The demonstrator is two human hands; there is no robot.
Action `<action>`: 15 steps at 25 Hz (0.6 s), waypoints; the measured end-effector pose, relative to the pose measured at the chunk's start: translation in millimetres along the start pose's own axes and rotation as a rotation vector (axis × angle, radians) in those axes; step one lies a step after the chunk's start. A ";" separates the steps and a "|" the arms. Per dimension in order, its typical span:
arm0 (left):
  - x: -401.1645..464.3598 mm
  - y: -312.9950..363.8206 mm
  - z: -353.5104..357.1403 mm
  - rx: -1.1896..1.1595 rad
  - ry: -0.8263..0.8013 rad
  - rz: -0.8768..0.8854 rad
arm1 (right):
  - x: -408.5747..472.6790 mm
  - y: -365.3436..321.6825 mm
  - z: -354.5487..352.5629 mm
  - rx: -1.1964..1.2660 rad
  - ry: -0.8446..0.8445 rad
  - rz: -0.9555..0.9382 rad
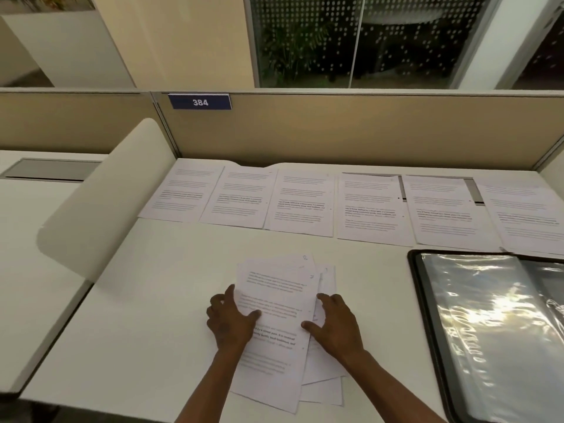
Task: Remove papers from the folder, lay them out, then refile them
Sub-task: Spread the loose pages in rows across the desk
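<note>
At the left edge a smooth, rounded cream divider panel (100,199) leans over the pale matte surface (146,315), well apart from the work. Along the back, from left to right, six printed sheets (300,203) lie flat in a row (374,209), edges touching or slightly overlapping, each with its long axis running away from the person. Nearer, at the middle, a loose stack of papers (274,288) lies fanned and skewed, its long axis tilted a little to the right of straight ahead. The left hand (229,319) rests on the stack's left edge, fingers curled at the rim and thumb pressed on the top sheet; the right hand (335,325) lies spread and flat on the right side, fingers apart, pinning the lower sheets. Neither is clamped shut; both press rather than pinch. The stack sits directly between the hands, so either could lift the top sheet, though the left thumb is already on it. To the right, just beside the row's end, the black-edged folder (421,300) lies open, its glossy, wrinkled plastic sleeves (488,315) catching glare. The right hand is nearer the folder, so refiling probably falls to it. The thin paper will likely slide and flex.
</note>
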State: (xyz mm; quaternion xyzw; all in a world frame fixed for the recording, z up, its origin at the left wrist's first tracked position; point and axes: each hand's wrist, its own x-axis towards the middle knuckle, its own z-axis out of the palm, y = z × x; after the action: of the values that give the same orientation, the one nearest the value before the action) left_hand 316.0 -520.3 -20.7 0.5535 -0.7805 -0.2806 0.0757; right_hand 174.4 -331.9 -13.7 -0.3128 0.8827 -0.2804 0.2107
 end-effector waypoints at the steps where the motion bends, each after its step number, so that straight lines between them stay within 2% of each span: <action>1: 2.2 -2.9 -3.7 -0.010 -0.015 0.004 | -0.7 0.1 2.1 -0.012 0.017 -0.012; 4: 8.0 -6.6 -8.4 0.030 -0.046 0.054 | -7.0 12.3 -0.6 -0.094 0.037 -0.003; 7: 23.8 -37.8 -23.9 0.044 0.062 0.096 | -2.3 4.7 9.3 -0.142 0.027 -0.027; 15: 70.0 -69.6 -36.7 0.106 0.159 0.107 | -1.5 4.3 13.6 -0.150 0.069 0.005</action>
State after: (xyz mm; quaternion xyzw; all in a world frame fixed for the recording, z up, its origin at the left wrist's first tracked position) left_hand 362.5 -612.7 -40.0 0.5349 -0.8141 -0.1897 0.1231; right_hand 181.1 -333.1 -26.3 -0.3157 0.9087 -0.2237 0.1568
